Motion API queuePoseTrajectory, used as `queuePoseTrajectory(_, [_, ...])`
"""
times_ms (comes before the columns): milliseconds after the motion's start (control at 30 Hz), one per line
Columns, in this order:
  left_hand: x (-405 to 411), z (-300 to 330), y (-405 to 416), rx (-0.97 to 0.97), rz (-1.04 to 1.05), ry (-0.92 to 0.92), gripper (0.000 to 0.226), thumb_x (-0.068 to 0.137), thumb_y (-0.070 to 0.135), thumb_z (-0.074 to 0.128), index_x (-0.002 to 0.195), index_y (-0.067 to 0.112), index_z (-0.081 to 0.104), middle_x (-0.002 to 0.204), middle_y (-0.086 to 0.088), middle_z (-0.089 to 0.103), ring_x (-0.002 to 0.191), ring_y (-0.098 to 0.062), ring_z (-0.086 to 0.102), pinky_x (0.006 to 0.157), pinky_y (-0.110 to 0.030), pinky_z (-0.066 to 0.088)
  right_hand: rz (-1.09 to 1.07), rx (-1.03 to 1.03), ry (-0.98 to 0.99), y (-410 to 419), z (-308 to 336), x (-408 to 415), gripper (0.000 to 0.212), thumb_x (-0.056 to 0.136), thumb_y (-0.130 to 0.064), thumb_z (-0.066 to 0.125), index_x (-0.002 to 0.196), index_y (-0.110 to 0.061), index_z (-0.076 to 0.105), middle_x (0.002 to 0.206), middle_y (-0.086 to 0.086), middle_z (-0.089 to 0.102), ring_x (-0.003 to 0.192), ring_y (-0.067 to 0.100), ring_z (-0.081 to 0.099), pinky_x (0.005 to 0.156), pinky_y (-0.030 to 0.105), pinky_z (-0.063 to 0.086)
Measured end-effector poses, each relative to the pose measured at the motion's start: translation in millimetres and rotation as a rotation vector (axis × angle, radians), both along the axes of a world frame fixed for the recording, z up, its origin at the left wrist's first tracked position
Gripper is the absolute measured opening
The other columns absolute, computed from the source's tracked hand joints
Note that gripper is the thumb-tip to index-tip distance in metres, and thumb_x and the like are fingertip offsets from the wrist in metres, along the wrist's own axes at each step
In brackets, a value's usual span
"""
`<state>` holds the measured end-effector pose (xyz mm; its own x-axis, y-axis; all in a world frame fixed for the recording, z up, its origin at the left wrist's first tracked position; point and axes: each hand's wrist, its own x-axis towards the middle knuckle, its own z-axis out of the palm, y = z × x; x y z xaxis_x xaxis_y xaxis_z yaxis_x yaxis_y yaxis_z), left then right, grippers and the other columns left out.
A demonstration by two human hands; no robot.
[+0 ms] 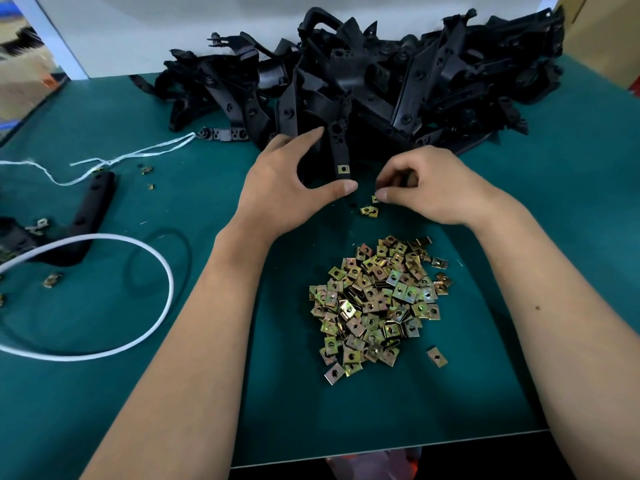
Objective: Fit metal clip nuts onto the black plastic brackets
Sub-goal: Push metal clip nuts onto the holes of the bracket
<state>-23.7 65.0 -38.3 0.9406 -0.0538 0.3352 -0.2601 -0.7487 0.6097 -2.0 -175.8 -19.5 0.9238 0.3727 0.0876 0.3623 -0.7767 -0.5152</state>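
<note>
A green-topped table (pixel 519 341) filled the view. Across its twelve o'clock edge lay a big heap of black plastic brackets (pixel 398 74), tangled on one another. At nine o'clock a white cord (pixel 162 271) curved in a loop beside a separate black bracket (pixel 93 209) lying flat, with thin white string (pixel 131 155) trailing just above it.

At six o'clock from the hands sat a pile of brass-coloured metal clip nuts (pixel 377 299) — a few strays lay around its edges.

The left hand (pixel 287 188) curved around one upright bracket arm (pixel 341 150), thumb and forefinger touching either side of it; a clip nut (pixel 343 169) sat fitted on that arm's near end. The right hand (pixel 429 188), at three o'clock of the left, was curled with fingertips pinching a loose clip nut (pixel 375 199) — two more nuts (pixel 370 211) lay just below.
</note>
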Motion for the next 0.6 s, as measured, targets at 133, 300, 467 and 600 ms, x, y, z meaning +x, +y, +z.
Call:
queuePoseTrajectory(133, [-2.0, 1.4, -0.8, -0.013, -0.015, 0.013, 0.096, 0.068, 0.076, 0.073, 0.151, 0.035, 0.046, 0.129, 0.007, 0.052, 0.124, -0.012, 0.052, 0.105, -0.029, 0.044, 0.068, -0.042, -0.002, 5.0, -0.6, -2.4, 0.013, 0.085, -0.022, 0.082, 0.09, -0.029, 0.073, 0.069, -0.021, 0.065, 0.061, -0.014, 0.054, 0.056, 0.003, 0.035])
queuePoseTrajectory(300, [-4.3, 5.8, -1.7, -0.009, -0.084, 0.044, 0.101, 0.062, 0.079, 0.071, 0.152, 0.041, 0.043, 0.134, 0.004, 0.053, 0.13, -0.016, 0.05, 0.111, -0.039, 0.044, -0.032, 0.287, 0.052, 7.4, -5.9, 0.2, 0.015, 0.086, -0.011, 0.081, 0.093, -0.022, 0.074, 0.08, -0.007, 0.071, 0.068, 0.001, 0.06, 0.069, 0.019, 0.051])
queuePoseTrajectory(467, [-5.6, 6.8, -4.3, -0.013, -0.168, 0.007, 0.096, 0.066, 0.071, 0.077, 0.151, 0.04, 0.045, 0.13, 0.007, 0.055, 0.123, -0.009, 0.052, 0.109, -0.034, 0.044, -0.143, 0.822, 0.148, 15.6, -7.6, -0.5, 0.007, 0.091, -0.014, 0.078, 0.084, -0.015, 0.077, 0.062, -0.002, 0.066, 0.047, 0.005, 0.043, 0.044, 0.019, 0.032])
queuePoseTrajectory(600, [-6.2, 7.7, -7.4, -0.032, -0.194, -0.024, 0.095, 0.067, 0.07, 0.077, 0.151, 0.039, 0.046, 0.127, 0.006, 0.056, 0.121, -0.008, 0.053, 0.108, -0.034, 0.045, -0.224, 0.996, 0.192, 20.8, -7.2, -1.4, 0.023, 0.097, -0.02, 0.071, 0.077, -0.008, 0.072, 0.059, 0.001, 0.063, 0.043, 0.008, 0.032, 0.042, 0.021, 0.024])
